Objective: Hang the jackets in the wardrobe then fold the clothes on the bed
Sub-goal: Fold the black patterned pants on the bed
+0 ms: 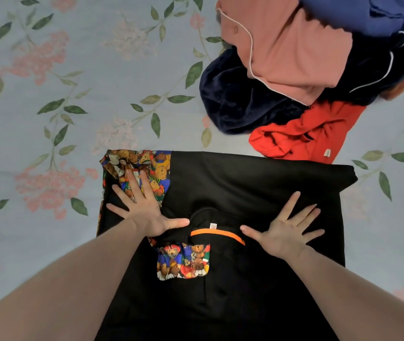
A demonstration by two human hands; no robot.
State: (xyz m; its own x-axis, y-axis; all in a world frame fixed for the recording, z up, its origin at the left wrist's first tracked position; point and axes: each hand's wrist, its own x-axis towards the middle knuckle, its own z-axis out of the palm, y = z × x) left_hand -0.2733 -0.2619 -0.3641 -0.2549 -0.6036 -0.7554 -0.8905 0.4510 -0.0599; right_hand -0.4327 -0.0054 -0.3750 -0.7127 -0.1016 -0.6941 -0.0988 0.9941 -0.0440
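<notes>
A black garment [245,183] with teddy-bear print panels and an orange neck band lies flat on the bed in front of me, partly folded. My left hand [144,207] rests flat on its left side, fingers spread over a bear-print sleeve. My right hand [287,230] lies flat, fingers spread, on the black cloth to the right of the collar. Neither hand grips anything.
A pile of unfolded clothes sits at the top right: a pink top [292,48], a dark navy fleece [240,99], a blue piece [368,13] and a red garment [306,134]. The floral bedsheet [73,94] spreads to the left and beyond.
</notes>
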